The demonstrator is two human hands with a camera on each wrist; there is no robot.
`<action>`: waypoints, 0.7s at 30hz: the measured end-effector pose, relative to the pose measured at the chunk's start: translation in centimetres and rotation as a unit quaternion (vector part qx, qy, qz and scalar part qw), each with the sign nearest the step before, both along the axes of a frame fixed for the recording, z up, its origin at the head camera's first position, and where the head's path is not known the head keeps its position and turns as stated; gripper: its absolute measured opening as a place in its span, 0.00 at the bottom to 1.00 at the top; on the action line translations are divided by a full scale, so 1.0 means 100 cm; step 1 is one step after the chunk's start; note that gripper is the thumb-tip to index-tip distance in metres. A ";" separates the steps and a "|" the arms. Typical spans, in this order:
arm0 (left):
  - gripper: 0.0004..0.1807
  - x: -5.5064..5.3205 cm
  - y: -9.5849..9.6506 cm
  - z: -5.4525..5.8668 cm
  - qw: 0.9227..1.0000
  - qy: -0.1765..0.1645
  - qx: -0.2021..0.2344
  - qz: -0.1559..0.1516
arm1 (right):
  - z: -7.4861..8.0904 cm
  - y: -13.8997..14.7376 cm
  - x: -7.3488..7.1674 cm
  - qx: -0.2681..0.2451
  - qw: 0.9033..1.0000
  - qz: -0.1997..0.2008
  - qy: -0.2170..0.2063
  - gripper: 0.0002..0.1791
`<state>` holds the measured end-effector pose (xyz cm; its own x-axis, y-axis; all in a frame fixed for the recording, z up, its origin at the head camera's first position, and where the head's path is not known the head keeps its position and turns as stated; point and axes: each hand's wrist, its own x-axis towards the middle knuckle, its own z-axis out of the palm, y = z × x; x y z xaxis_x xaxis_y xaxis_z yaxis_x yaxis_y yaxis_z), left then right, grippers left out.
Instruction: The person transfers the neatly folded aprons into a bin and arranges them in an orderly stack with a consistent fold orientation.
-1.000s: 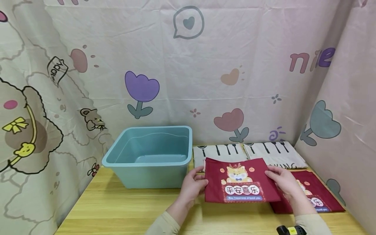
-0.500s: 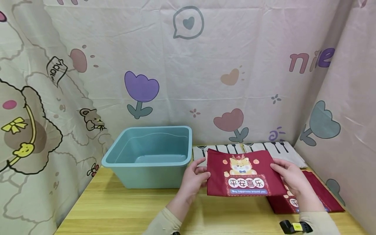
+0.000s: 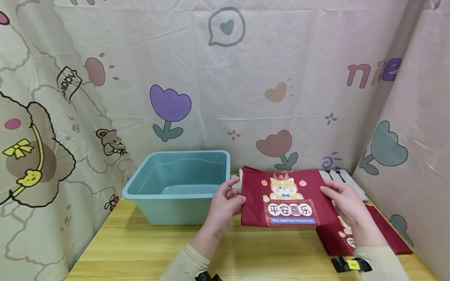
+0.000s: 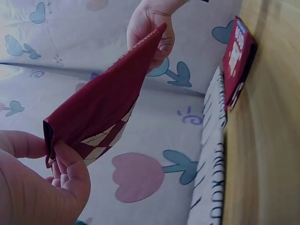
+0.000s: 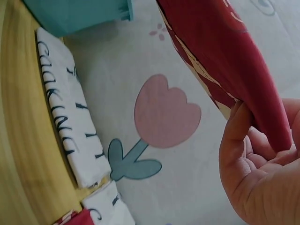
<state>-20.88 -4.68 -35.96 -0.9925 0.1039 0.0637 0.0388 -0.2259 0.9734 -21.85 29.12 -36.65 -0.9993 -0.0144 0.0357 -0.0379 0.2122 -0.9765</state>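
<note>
Held up over the table between both hands is a folded red cloth (image 3: 253, 203) with a cartoon animal, Chinese characters and a blue text strip on its front. My left hand (image 3: 225, 205) pinches its left edge. My right hand (image 3: 346, 201) grips the right edge, thumb on the printed face. In the left wrist view the held cloth (image 4: 101, 93) shows a red and cream checked underside. A second red cloth (image 3: 328, 242) with the same print lies folded on the table, partly hidden behind the right forearm.
An open teal tub (image 3: 175, 208) stands on the wooden table (image 3: 147, 249) to the left of the held cloth. Behind the cloth lie folded white cloths (image 5: 77, 122) with black cutlery prints and lettering. A patterned curtain (image 3: 225, 86) closes off the back and sides.
Both hands have raised the red cloth farther above the table and toward the back, drifting right and then back left. It now covers more of the white cloths in the head view.
</note>
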 end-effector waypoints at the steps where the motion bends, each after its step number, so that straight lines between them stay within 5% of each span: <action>1: 0.31 0.000 -0.002 0.003 1.000 0.003 -0.003 0.001 | 0.002 -0.002 -0.001 -0.006 1.000 0.001 0.005 0.33; 7: 0.32 -0.004 -0.018 0.015 1.000 0.022 -0.015 0.006 | 0.013 -0.013 -0.006 -0.044 0.998 0.028 0.041 0.24; 14: 0.32 -0.012 -0.037 0.026 0.999 0.036 -0.031 0.022 | 0.026 -0.031 -0.012 -0.032 0.998 0.023 0.056 0.32; 21: 0.31 -0.016 -0.057 0.037 0.997 0.044 -0.049 0.040 | 0.036 -0.053 -0.019 -0.043 0.997 0.036 0.062 0.30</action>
